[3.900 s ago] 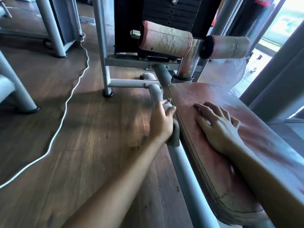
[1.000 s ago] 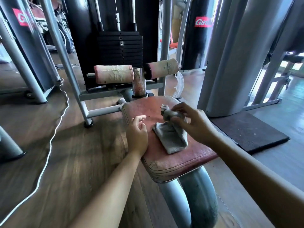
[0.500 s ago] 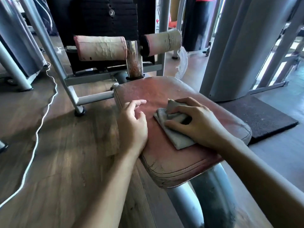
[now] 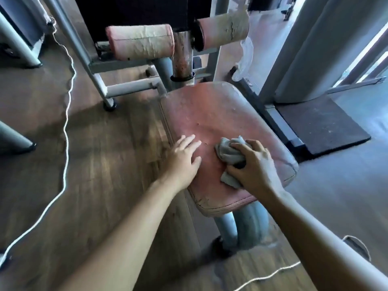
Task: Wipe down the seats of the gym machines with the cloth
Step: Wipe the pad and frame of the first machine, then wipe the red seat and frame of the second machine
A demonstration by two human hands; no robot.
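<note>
Both hands on the seat [image 4: 212, 114] — right hand [image 4: 255, 164] fingers [image 4: 237, 146] clutching the bunched cloth [image 4: 230, 153], left hand [image 4: 184, 158] flat, fingers spread.

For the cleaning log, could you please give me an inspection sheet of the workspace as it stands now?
Surface: red seat pad, worn, cracked at the near edge.
Job's things: grey cloth, bunched, pressed on the seat's near right part.
Clutter: clear plastic wrap on the floor beyond the seat.
Hands: right hand grips the cloth; left hand lies flat, open, at the seat's left edge.
Cables: white cord snakes across the wooden floor on the left.
Surroundings: two worn roller pads, grey frame, black mat on the right.
</note>
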